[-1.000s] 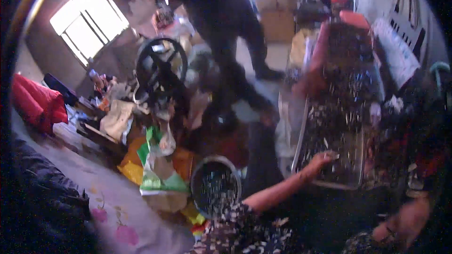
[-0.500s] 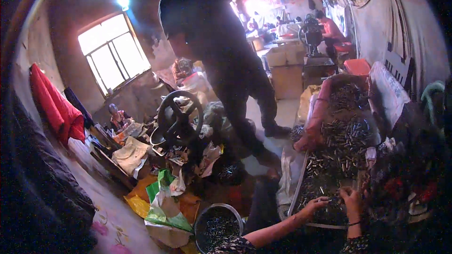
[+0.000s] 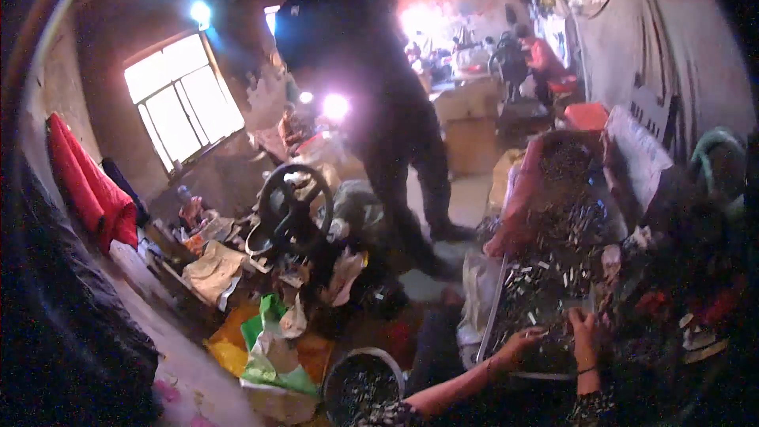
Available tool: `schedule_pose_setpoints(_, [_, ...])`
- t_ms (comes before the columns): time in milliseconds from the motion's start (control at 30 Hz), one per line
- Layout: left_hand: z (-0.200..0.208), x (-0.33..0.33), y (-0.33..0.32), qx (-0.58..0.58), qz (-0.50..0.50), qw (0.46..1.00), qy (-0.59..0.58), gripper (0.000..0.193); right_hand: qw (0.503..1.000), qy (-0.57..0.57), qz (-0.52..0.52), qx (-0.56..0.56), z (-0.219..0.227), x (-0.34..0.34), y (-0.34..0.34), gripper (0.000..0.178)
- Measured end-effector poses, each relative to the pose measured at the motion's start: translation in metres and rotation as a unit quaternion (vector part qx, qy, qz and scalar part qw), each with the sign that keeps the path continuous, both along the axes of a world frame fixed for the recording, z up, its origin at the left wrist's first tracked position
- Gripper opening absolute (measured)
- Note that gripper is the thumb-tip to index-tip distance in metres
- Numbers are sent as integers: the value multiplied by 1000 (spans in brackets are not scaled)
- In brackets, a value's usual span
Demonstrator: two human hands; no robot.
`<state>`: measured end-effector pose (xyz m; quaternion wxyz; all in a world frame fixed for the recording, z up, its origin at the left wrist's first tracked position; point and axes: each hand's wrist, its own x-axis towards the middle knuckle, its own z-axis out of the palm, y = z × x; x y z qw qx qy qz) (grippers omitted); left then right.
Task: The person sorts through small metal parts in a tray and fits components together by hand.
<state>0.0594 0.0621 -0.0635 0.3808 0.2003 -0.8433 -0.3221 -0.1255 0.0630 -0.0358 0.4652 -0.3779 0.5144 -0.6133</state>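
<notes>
At the lower right, a long trough is heaped with small metal tube-like pieces, some dark and some shiny. My left hand reaches over its near end, thumb and fingers pinched together. Whatever sits between those fingertips is too small and blurred to name. Just to the right, my right hand is raised over the same heap with its fingers bent inward, and its grip is likewise unclear. A small gap separates the two hands. One bright piece lies close by the left fingertips.
A round bucket of similar small pieces stands left of my left forearm. Beyond it are plastic bags and a machine with a dark handwheel. A person in dark clothes stands ahead; another in red sits far back.
The whole view has shifted slightly, with the trough and my hands now a little further left. Both hands stay over the near end of the trough. The standing person's lit phone-like glare now shows.
</notes>
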Motion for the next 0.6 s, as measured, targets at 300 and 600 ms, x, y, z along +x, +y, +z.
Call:
schedule_pose_setpoints(300, [-23,-7,-2,506,11,849,150,40,996,94,4,4,-88,0,-11,22])
schedule_pose_setpoints(600, [-16,2,-3,435,31,892,120,41,985,112,-91,-96,-36,-79,63,21])
